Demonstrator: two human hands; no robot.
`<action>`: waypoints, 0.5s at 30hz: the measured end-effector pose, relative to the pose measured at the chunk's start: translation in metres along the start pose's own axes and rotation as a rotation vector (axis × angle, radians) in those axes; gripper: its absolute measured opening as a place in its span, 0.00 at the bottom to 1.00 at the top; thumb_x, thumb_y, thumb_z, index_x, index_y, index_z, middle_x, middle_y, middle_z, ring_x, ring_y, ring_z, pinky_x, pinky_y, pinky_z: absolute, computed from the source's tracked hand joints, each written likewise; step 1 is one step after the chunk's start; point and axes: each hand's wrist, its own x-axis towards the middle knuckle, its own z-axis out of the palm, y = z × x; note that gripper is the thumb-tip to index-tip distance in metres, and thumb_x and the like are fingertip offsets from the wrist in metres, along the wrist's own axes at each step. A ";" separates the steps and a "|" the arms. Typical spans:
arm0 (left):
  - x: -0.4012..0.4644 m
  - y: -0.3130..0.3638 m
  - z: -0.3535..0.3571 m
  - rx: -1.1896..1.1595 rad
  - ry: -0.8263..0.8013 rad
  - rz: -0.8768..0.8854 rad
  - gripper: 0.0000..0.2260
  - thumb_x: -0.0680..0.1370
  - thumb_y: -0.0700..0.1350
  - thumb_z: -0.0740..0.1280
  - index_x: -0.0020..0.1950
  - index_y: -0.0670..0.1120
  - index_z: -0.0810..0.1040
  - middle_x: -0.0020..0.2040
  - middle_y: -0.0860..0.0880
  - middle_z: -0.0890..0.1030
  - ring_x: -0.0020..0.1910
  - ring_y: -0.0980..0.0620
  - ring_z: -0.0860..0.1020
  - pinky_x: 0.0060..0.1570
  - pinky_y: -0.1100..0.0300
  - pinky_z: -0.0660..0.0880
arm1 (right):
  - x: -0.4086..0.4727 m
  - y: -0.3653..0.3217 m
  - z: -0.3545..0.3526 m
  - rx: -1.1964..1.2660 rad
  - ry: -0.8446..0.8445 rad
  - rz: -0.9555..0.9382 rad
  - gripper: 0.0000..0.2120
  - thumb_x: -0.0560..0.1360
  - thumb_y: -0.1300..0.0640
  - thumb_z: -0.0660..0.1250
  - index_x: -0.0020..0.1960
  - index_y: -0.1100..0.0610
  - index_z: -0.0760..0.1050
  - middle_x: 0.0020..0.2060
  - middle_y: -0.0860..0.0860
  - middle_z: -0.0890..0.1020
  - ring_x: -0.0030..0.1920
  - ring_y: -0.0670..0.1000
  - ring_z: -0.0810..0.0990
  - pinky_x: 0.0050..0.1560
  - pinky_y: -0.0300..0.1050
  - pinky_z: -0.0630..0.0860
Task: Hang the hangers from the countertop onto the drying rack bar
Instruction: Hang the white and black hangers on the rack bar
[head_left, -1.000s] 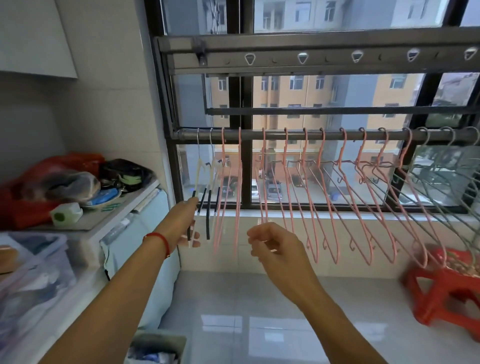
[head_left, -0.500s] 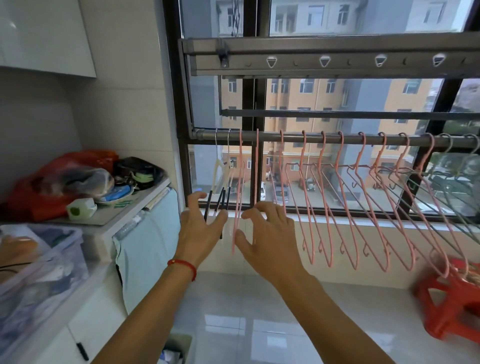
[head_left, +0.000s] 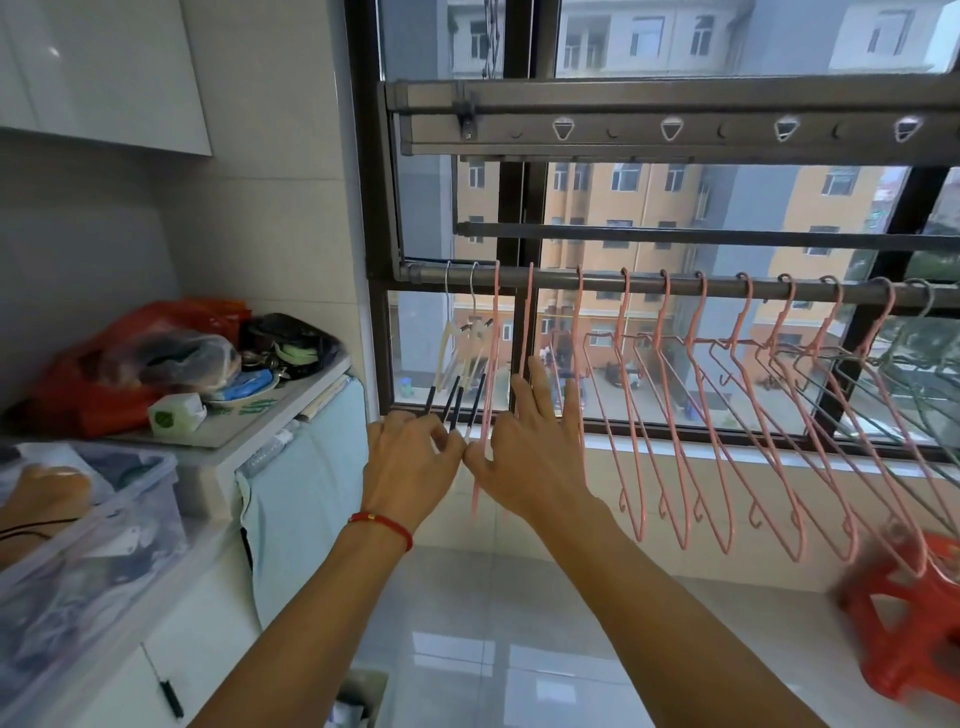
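Left hand (head_left: 410, 467), fingers curled at the black-tipped hangers (head_left: 457, 364); right hand (head_left: 530, 457), fingers spread, brushing pink hangers (head_left: 675, 415). All dangle from the rack bar (head_left: 675, 285).

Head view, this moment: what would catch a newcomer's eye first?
The row of pink hangers strung along the drying rack bar across the window stands out most. Below the bar's left end, the left hand and right hand meet at the leftmost hangers, the left with a red string on its wrist. A red plastic stool sits low on the right, and an orange-red bag tops the cluttered countertop on the left.
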 end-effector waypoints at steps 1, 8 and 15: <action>0.001 -0.002 0.002 0.000 0.001 0.006 0.11 0.81 0.55 0.65 0.43 0.50 0.80 0.56 0.47 0.79 0.63 0.48 0.73 0.52 0.60 0.64 | 0.000 -0.001 -0.001 -0.001 -0.005 -0.005 0.24 0.82 0.37 0.57 0.57 0.52 0.84 0.84 0.53 0.54 0.83 0.55 0.34 0.79 0.66 0.30; 0.000 -0.005 0.006 -0.034 0.004 0.019 0.13 0.81 0.55 0.63 0.39 0.52 0.75 0.52 0.47 0.80 0.61 0.48 0.73 0.55 0.60 0.64 | -0.005 -0.005 0.001 0.085 0.057 0.008 0.19 0.82 0.45 0.60 0.46 0.53 0.85 0.81 0.52 0.63 0.84 0.54 0.38 0.78 0.65 0.27; -0.001 -0.005 0.004 -0.108 -0.058 -0.003 0.11 0.81 0.54 0.63 0.40 0.52 0.75 0.57 0.45 0.79 0.65 0.46 0.71 0.58 0.59 0.62 | -0.008 -0.005 0.009 0.180 0.144 0.024 0.16 0.81 0.46 0.63 0.44 0.52 0.86 0.78 0.51 0.69 0.84 0.53 0.42 0.77 0.60 0.26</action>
